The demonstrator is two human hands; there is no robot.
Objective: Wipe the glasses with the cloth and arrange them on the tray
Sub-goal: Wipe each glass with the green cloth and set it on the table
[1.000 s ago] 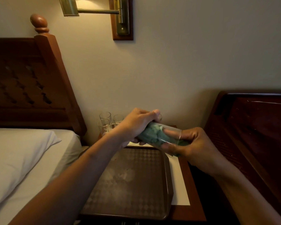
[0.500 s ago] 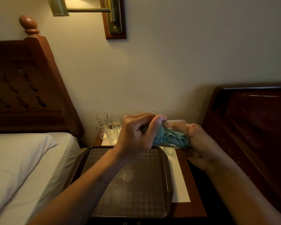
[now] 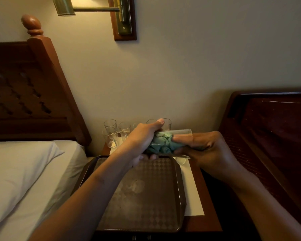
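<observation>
My right hand (image 3: 208,150) holds a clear glass (image 3: 182,133) on its side above the far edge of the brown tray (image 3: 178,188). My left hand (image 3: 142,140) grips a teal cloth (image 3: 162,144) that is stuffed into the open end of the glass. Several more clear glasses (image 3: 114,134) stand upright in a cluster at the back of the nightstand, behind my hands. The tray's patterned surface holds no glasses.
The tray lies on a wooden nightstand (image 3: 208,214) with a white paper liner (image 3: 191,192). A bed with a white pillow (image 3: 16,171) and wooden headboard (image 3: 24,94) is at left. A dark wooden headboard (image 3: 268,136) stands at right. A brass wall lamp (image 3: 94,9) hangs above.
The glass has turned from slanting down to lying level. My left hand has shifted its grip on the cloth at the glass's mouth. The camera view has drifted slightly.
</observation>
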